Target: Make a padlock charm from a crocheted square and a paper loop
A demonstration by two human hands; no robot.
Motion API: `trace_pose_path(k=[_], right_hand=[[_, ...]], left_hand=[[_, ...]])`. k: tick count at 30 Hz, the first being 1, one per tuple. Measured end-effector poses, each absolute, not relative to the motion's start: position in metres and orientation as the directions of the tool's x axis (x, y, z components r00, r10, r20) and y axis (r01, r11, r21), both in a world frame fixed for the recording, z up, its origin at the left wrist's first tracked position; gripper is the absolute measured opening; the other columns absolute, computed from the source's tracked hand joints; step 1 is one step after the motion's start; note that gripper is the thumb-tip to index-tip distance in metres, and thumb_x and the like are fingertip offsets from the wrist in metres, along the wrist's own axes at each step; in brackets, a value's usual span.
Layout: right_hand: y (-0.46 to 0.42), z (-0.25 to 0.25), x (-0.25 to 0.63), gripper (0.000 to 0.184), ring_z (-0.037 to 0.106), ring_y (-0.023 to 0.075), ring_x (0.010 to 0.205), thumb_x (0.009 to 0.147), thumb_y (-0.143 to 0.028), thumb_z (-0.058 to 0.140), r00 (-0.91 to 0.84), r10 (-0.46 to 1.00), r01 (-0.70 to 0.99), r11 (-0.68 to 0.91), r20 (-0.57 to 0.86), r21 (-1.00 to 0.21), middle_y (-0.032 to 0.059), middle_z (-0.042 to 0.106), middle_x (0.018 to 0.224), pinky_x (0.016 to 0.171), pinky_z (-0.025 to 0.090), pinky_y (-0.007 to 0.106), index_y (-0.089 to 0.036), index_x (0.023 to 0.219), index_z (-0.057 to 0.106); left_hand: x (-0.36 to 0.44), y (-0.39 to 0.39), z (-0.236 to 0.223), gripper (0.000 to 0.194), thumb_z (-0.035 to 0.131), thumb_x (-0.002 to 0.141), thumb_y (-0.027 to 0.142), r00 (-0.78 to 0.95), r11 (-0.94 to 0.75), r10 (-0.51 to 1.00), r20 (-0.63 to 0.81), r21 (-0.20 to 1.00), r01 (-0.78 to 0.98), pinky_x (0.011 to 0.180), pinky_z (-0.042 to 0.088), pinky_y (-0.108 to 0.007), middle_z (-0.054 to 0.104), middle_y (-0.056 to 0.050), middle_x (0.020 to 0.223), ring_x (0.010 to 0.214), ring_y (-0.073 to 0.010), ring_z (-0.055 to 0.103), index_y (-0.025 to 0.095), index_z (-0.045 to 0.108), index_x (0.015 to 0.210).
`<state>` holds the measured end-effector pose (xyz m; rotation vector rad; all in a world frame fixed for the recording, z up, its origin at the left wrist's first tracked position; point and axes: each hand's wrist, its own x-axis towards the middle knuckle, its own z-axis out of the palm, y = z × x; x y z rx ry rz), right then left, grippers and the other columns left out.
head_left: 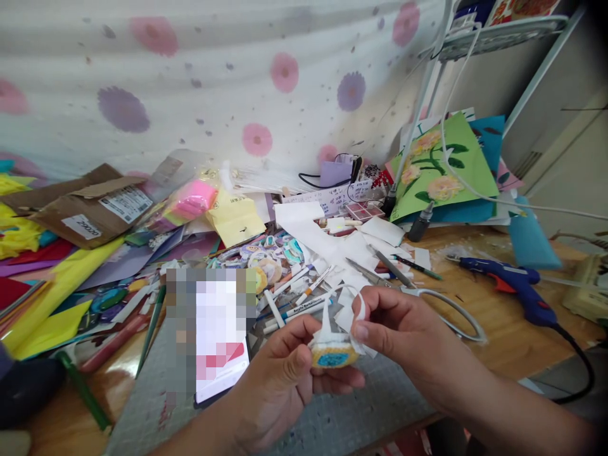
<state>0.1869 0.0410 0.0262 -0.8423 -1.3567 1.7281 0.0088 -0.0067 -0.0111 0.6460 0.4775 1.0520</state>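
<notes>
My left hand (289, 373) is closed around a small round piece (334, 356), yellow-edged with a blue centre and a white layer along its top. From that piece rises a white strip (327, 316), which looks like paper or tape and curves over in a loop. The loop's other side is pinched between the thumb and fingers of my right hand (394, 323). Just below both hands is a grey cutting mat (313, 421). A phone (222, 342) with a lit, partly blurred screen lies left of my left hand. Grey-handled scissors (456, 316) rest beyond my right hand.
A blue hot glue gun (517, 285) with a black cord lies at right. Markers (304, 307), paper scraps and small cutouts crowd the middle. An opened cardboard box (90, 202) and coloured sheets fill the left. A green flower card (444, 168) leans by a rack (503, 35).
</notes>
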Motion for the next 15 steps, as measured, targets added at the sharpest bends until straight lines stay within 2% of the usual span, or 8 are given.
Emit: trace_pose_path(k=[4,9,15], right_hand=[[0.0421,0.0254,0.1875,0.026,0.047,0.0102,0.062,0.07,-0.033,0.076,-0.486,0.874,-0.136,-0.105,-0.026,-0.985,-0.0049,0.053,0.065,0.058,0.038,0.021,-0.019,0.069,0.054],[0.0421,0.0241,0.1935,0.019,0.052,0.0115,0.068,0.076,-0.036,0.071,-0.524,0.852,-0.19,-0.114,0.002,-0.975,-0.0034,0.058,0.072,0.062,0.041,0.022,-0.021,0.079,0.059],[0.0416,0.0243,0.196,0.014,0.052,0.0123,0.068,0.078,-0.034,0.069,-0.491,0.871,-0.202,-0.129,-0.014,-0.971,-0.0032,0.059,0.071,0.066,0.041,0.023,-0.021,0.078,0.063]], left_hand=[[0.0087,-0.0052,-0.0113,0.031,0.071,0.074,0.039,0.429,0.338,0.902,-0.041,0.685,-0.645,0.077,0.051,-0.036,0.072,-0.008,0.096,0.084,-0.0262,0.07,0.019,0.065,0.097],[0.0082,-0.0051,-0.0111,0.033,0.071,0.074,0.04,0.42,0.342,0.906,-0.058,0.684,-0.644,0.076,0.051,-0.035,0.072,-0.009,0.097,0.085,-0.0256,0.069,0.019,0.064,0.098],[0.0086,-0.0061,-0.0109,0.033,0.072,0.073,0.04,0.42,0.332,0.905,-0.059,0.715,-0.615,0.077,0.05,-0.037,0.072,-0.01,0.098,0.085,-0.0268,0.069,0.02,0.064,0.098]])
